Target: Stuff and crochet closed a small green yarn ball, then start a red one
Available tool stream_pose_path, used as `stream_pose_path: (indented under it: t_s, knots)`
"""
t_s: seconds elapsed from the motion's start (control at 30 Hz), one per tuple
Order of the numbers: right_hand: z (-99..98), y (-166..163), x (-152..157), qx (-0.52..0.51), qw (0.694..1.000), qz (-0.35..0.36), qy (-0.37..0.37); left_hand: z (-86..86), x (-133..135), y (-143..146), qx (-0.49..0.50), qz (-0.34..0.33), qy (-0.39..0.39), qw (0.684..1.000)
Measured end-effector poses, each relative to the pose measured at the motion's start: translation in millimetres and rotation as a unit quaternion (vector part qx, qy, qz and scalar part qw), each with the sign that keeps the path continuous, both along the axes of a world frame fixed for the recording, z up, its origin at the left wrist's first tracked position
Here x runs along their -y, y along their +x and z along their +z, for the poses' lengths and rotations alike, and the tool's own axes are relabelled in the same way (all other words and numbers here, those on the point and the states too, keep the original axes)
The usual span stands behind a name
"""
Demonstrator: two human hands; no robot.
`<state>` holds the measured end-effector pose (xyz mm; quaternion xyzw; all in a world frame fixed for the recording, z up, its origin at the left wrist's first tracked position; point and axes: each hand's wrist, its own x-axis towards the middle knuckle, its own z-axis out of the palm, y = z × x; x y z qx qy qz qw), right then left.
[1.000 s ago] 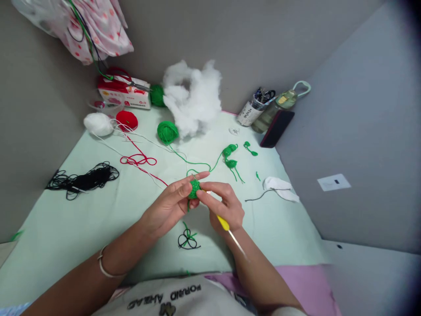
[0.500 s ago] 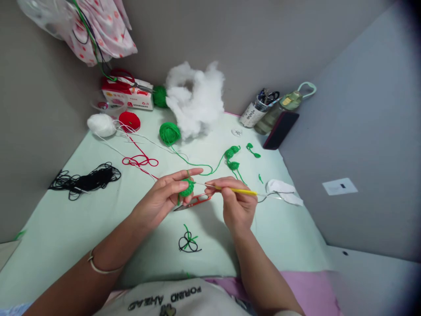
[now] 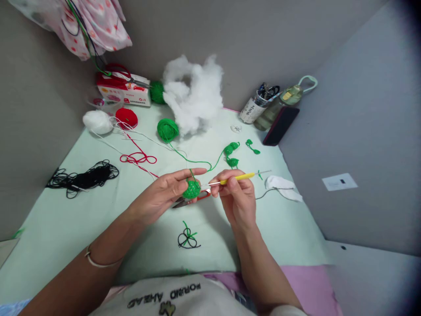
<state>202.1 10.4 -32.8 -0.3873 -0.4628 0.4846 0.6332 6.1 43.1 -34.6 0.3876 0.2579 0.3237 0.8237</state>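
Observation:
My left hand [image 3: 164, 193] pinches a small round green crochet piece [image 3: 191, 189] between thumb and fingers, just above the pale green table [image 3: 82, 219]. My right hand [image 3: 235, 197] grips a crochet hook with a yellow handle [image 3: 237, 177]; its metal tip points left at the green piece. A green strand runs from the piece back to a green yarn ball [image 3: 167, 129]. Small red-handled snips [image 3: 194, 200] lie under my hands.
White stuffing [image 3: 194, 94], a second green ball [image 3: 158, 91], a red and white box [image 3: 123, 90], white yarn [image 3: 98, 121], red yarn [image 3: 127, 117], black yarn tangle [image 3: 83, 177], green crochet bits [image 3: 232, 154], a white cloth [image 3: 283, 186], jar, bottle and phone [image 3: 280, 125] surround me.
My right hand swung the hook from pointing down toward me to lying across, handle out to the right, tip at the green piece. The snips came into sight under my hands.

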Motion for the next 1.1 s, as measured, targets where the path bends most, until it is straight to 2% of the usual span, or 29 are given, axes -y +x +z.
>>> stream_pose_path:
  t_s: [0.23, 0.33, 0.47, 0.63, 0.87, 1.1]
  knots:
    - [-5.4, -8.8, 6.6, 0.18, 0.976, -0.033, 0.116, 1.1, 5.5, 7.7, -0.116, 0.068, 0.051, 0.99]
    - [-6.1, -9.3, 6.0, 0.152, 0.982, -0.021, 0.107, 1.4, 8.4, 9.7, -0.147, 0.101, 0.086, 0.98]
    - [-7.4, -9.5, 2.6, 0.051, 0.998, -0.001, 0.029, 1.1, 9.9, 9.8, -0.181, 0.146, 0.149, 0.961]
    - [-7.9, -9.7, -1.6, -0.043, 0.998, 0.044, 0.003, 0.2, 9.1, 7.3, -0.186, 0.138, 0.177, 0.957]
    - [-4.1, -1.7, -1.8, -0.009, 0.998, 0.065, -0.014, -1.6, 6.6, 2.7, -0.201, 0.133, 0.186, 0.952]
    - [-2.6, 2.0, 0.0, 0.003, 0.996, 0.086, 0.032, -2.8, 6.2, -0.1, -0.22, 0.142, 0.208, 0.942]
